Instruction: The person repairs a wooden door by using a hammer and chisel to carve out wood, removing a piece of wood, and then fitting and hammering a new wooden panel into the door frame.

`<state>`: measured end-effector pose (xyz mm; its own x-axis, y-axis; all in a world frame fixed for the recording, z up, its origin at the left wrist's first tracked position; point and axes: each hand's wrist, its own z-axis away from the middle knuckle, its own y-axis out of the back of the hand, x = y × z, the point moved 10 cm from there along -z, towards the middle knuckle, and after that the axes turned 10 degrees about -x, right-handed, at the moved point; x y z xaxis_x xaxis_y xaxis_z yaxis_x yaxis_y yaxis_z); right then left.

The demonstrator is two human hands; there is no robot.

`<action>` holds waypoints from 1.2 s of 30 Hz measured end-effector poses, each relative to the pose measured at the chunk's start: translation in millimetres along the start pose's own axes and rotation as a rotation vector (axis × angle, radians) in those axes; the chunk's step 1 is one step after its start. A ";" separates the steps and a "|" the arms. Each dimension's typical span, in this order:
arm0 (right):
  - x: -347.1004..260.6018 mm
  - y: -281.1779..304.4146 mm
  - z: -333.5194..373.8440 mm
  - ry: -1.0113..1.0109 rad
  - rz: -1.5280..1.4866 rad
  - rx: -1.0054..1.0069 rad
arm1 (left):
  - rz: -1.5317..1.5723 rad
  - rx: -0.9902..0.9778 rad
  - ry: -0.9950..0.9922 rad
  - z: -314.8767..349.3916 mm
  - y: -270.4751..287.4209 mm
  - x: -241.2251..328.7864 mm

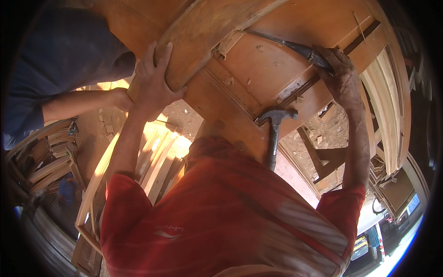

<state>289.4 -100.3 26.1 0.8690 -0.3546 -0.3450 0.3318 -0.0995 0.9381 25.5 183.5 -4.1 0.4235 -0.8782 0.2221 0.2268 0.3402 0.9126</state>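
My left hand (154, 85) lies with its fingers stretched and thumb spread against a curved brown wooden board (196, 39). That board rests across a larger brown wooden panel (277, 64) with grooves and broken, splintered spots. Closed round a dark handle, my right hand (340, 76) grips a chisel (295, 47) over the panel's right part. The chisel's thin blade points left, its tip close to a splintered edge beside the curved board. A claw hammer (275, 131) lies nearer to me, its head on the panel and its dark handle toward my body.
At the left stands another person in dark blue (69, 60), whose hand (121, 99) is at the work's left edge. Wooden strips (161, 152) are stacked below my left arm. Curved wooden pieces (390, 106) lie at the right. Scraps litter the ground (330, 129).
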 end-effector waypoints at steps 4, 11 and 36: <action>1.1 -12.3 7.9 -0.153 -0.248 -0.087 | 0.023 -0.004 -0.004 -2.7 -0.4 -1.8; -12.5 -19.6 37.6 -0.306 -0.170 0.085 | 0.003 -0.041 0.044 -1.4 -2.6 -8.1; -92.3 -18.9 65.1 -0.441 -0.218 0.053 | 0.116 0.068 -0.108 7.5 -1.6 -10.0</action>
<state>179.1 -126.2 42.2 0.5390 -0.6790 -0.4984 0.4595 -0.2588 0.8496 14.3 189.2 -5.3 0.3459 -0.8667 0.3595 0.1201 0.4209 0.8991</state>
